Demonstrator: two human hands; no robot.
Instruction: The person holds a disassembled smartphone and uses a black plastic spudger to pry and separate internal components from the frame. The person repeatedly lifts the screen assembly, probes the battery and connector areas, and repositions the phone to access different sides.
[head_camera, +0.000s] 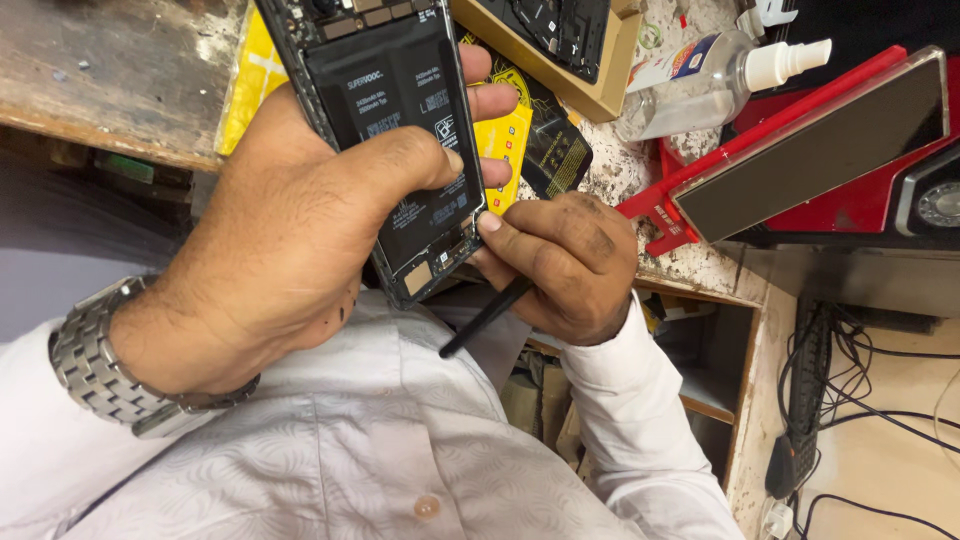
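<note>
1. Left hand, centre-left of frame, grips an opened phone, its black battery facing up; thumb lies across the battery.
2. Right hand, centre, pinches a black tool at the phone's lower corner.

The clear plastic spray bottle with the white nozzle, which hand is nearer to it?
The right hand. It grips a thin black tool at the opened phone's lower edge, just below and left of the clear plastic spray bottle. The left hand, holding the opened phone, sits farther left.

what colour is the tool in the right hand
Black: a thin tool in the right hand, clearest in the head view.
</note>
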